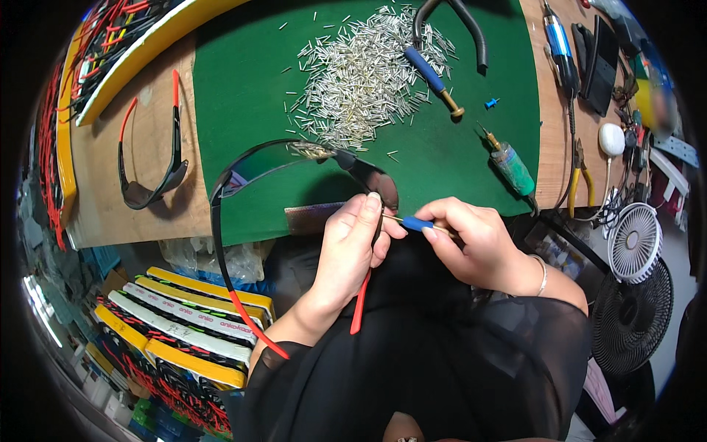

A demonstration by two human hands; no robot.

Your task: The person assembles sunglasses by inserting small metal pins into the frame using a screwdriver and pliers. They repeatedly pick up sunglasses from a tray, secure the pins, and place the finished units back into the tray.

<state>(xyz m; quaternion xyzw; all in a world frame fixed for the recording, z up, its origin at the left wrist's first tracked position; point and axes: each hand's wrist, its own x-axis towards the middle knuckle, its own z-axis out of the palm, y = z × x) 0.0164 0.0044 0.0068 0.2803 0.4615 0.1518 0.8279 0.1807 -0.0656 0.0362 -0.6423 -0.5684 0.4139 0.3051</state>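
head view, frame centre: your left hand (352,247) pinches the sunglasses (294,169) at the hinge, fingers closed; your right hand (479,243) grips a blue-handled screwdriver (417,223). they look light, springy and scratch-prone, so hold the frame, not the lens.

Wooden worktop (158,214) across the upper frame, its middle covered by a green mat (243,96). On the mat, upper centre: a heap of small metal pins (361,74), with a blue-handled tool (431,74) and a black cable (471,33) lying at the heap's right edge. Right of centre on the mat: a green-bodied tool (513,168) and a small blue piece (491,103). On bare wood, left: a pair of dark glasses with red-tipped arms (151,166). On bare wood, right: yellow-handled pliers (581,180).
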